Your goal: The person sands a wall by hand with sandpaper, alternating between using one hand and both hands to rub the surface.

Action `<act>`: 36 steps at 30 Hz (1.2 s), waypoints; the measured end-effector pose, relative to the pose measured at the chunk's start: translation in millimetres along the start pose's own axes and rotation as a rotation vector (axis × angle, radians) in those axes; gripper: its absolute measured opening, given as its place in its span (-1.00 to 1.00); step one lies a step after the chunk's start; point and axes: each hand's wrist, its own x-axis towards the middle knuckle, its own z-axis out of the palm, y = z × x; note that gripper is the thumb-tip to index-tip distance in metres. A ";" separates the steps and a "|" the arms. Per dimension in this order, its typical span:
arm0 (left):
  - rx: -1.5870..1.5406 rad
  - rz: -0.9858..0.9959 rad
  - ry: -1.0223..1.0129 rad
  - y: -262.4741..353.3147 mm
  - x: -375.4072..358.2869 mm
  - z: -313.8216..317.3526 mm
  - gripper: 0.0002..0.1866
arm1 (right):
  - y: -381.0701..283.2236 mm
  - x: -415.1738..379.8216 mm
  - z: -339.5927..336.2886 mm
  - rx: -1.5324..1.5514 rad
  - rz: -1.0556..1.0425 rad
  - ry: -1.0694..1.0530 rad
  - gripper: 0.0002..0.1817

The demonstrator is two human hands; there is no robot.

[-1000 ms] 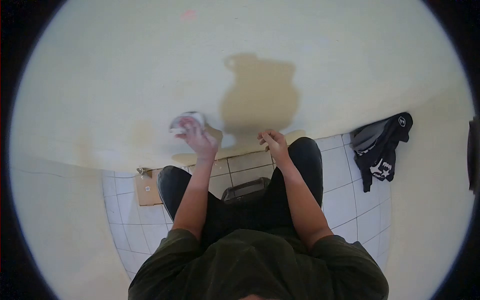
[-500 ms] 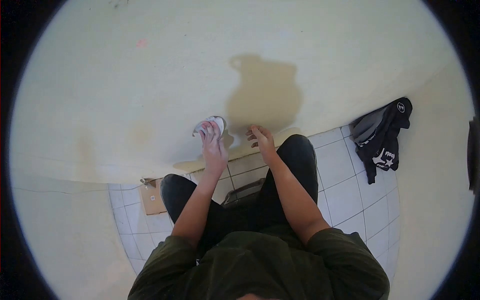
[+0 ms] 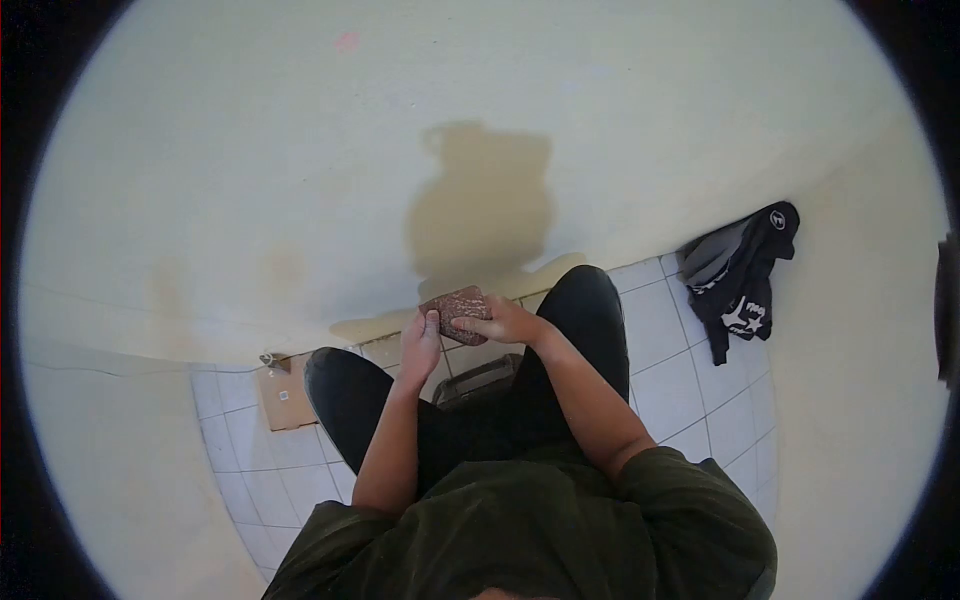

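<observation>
A flat reddish-brown piece with a speckled surface [image 3: 460, 315] is held between both hands, above the gap between my knees and close to the wall. My left hand [image 3: 421, 342] grips its left edge, thumb on top. From the right, my right hand [image 3: 503, 320] pinches the same piece, with the thumb lying across its face and the other fingers mostly hidden.
The pale wall [image 3: 300, 130] rises in front and carries my shadow. A black and grey garment [image 3: 740, 275] lies on the tiled floor [image 3: 680, 370] at the right. Cardboard [image 3: 285, 400] lies left of my knee, and a dark handled object [image 3: 480, 380] sits between my legs.
Both hands have come together and hold the piece, which now shows a brown face instead of the whitish one seen in my left hand. The view has shifted slightly.
</observation>
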 end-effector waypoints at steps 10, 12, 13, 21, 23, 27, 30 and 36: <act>-0.619 -0.271 0.045 -31.5 21.7 -5.8 -0.36 | -56.8 60.3 -24.2 -0.334 -0.622 1.471 -0.31; -0.702 -0.313 0.045 -29.0 26.5 -10.5 -0.40 | -36.8 102.1 -10.2 -0.271 -0.627 1.444 -0.22; -0.726 -0.327 0.052 -28.1 29.6 -11.7 -0.42 | -22.5 134.5 7.2 -0.239 -0.613 1.428 -0.18; -0.778 -0.406 0.091 -26.5 27.9 -18.9 -0.52 | -20.1 114.9 -23.5 -1.073 -0.639 1.342 -0.17; -0.785 -0.362 0.083 -30.3 26.3 -20.4 -0.52 | -31.1 127.4 -23.7 -0.666 -0.600 1.731 -0.28; -0.784 -0.363 0.076 -33.8 28.3 -19.3 -0.53 | -28.6 133.2 -9.8 -0.854 -0.713 1.415 -0.49; -0.817 -0.366 0.054 -33.5 34.3 -20.2 -0.52 | -10.6 114.4 -28.5 -1.095 -0.571 0.819 -0.49; -0.811 -0.341 0.007 -34.9 37.4 -13.9 -0.50 | -57.4 142.4 -49.9 -0.460 -0.876 1.846 -0.34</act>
